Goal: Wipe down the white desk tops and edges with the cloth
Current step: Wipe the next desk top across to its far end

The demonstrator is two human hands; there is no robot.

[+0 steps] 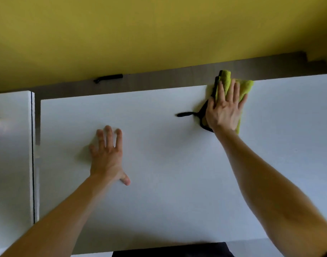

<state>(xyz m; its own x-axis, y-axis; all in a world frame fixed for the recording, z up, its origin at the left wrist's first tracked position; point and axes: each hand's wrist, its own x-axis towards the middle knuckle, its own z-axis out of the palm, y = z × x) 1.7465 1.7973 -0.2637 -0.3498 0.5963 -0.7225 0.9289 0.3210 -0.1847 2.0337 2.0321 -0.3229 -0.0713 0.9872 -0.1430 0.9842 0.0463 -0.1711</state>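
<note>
**Bare forearms stretch across white tabletop, cloth pressed at far edge**

Both forearms reach up from the bottom of the frame over a wide white tabletop, which fills most of the view. A yellow wall rises behind it. A second white tabletop sits just beside it on the left, a narrow dark gap between the two. A grey-brown strip runs along the foot of the wall behind the far edge.

The right hand lies flat on a yellow-green cloth at the far edge, right of centre, fingers straight and pressing down, not curled round it. The cloth's folded end overlaps the strip. The left hand rests palm down on bare tabletop, left of centre, fingers spread and released, holding nothing.

A black loop trails left from the cloth. A small black clip lies on the strip.
</note>
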